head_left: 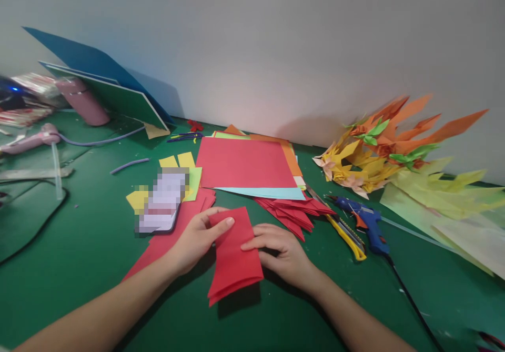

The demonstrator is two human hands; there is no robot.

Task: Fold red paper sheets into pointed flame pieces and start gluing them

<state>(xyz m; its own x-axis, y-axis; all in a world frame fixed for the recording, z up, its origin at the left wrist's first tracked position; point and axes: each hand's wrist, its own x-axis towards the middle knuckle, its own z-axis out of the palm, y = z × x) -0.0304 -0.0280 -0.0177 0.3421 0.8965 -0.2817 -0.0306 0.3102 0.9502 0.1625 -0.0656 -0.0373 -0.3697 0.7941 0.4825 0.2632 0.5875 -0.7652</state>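
Note:
A folded piece of red paper [235, 260] is held between my two hands above the green table. My left hand [199, 239] grips its upper left edge, thumb on top and fingers behind. At its right edge, my right hand [282, 252] pinches the paper, fingertips on the front and thumb low at the side. Several layers show at the paper's lower end. Beyond my right hand lies a fanned pile of folded red paper pieces [286, 212]. More red paper [161, 254] lies flat under and beside my left forearm, near the phone [163, 202].
A stack of coloured sheets, red on top [244, 162], lies ahead. Rightward are a yellow utility knife [349, 239], a blue glue gun [369, 223] with its cord, and folded paper flowers [379, 152]. At left are a pink glue gun [29, 140], a pink bottle [82, 101] and leaning boards [106, 91].

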